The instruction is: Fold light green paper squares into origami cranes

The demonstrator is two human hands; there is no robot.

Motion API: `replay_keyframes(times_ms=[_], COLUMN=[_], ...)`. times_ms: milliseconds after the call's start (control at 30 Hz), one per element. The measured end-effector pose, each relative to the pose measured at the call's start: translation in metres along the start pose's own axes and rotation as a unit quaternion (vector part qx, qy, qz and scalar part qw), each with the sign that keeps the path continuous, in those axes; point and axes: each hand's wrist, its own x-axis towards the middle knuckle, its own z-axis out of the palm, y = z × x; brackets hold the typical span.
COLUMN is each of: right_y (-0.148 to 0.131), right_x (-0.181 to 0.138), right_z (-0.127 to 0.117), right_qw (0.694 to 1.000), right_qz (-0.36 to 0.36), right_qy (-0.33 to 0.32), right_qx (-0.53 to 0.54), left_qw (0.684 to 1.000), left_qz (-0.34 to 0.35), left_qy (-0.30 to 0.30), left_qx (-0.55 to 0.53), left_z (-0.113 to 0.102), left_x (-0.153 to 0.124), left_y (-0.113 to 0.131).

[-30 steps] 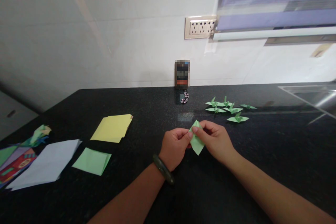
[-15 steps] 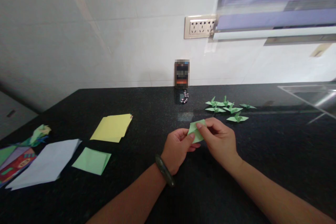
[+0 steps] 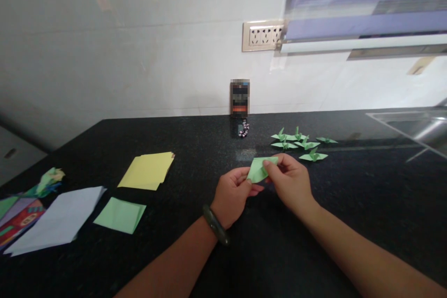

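Observation:
Between my two hands is a small folded piece of green paper (image 3: 257,171), held above the dark countertop (image 3: 202,149). My left hand (image 3: 233,195) pinches its lower left corner between thumb and fingers; a dark bangle (image 3: 215,226) circles that wrist. On the paper's right side, my right hand (image 3: 291,179) presses with the thumb on top and the fingers behind. Some of the right fingertips are hidden by the paper. Just beyond my right hand stand several green paper cranes (image 3: 313,155).
To the left lie a green paper stack (image 3: 120,215), a yellow paper stack (image 3: 146,171), white sheets (image 3: 59,219), a red printed packet (image 3: 26,221) and a crumpled colourful bundle (image 3: 50,180). A blurred phone-like device (image 3: 240,98) leans on the wall. A sink (image 3: 415,128) is at right.
The green paper has turned in my fingers, its top edge now lying flatter and reaching further right. My left thumb has slid toward its lower left corner. The view has shifted slightly.

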Motion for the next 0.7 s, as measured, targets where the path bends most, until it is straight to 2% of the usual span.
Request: replay_keyframes(times_ms=[100,200,300,433,567,700], right_y=[0.0012,0.0032,0.0040,0.0025,0.0004,-0.0018], right_x=[0.0040,0.0051,0.0022,-0.0031,-0.0039,-0.0038], right_z=[-0.0012,-0.0027,-0.0029,-0.0020,-0.0018,-0.0015], right_qw=[1.000,1.000,0.999,0.993,0.994,0.996], right_qz=[0.010,-0.001,-0.030,-0.078,-0.071,-0.045], right_qy=[0.009,0.007,-0.030,-0.080,-0.071,-0.076], right_qx=[0.007,0.003,-0.008,-0.036,-0.038,-0.013], left_qw=[1.000,0.995,0.986,0.978,0.978,0.988], left_qz=[-0.020,-0.047,-0.071,-0.100,-0.085,-0.043], left_qy=[-0.004,-0.005,-0.017,-0.053,-0.079,-0.092], left_qx=[-0.018,-0.083,-0.151,-0.173,-0.174,-0.116], left_z=[-0.0006,-0.0029,-0.0053,-0.0069,-0.0082,-0.0089], left_x=[0.0000,0.0012,0.0025,0.0028,0.0022,0.0018], left_y=[0.0018,0.0017,0.0014,0.0017,0.0009,-0.0007])
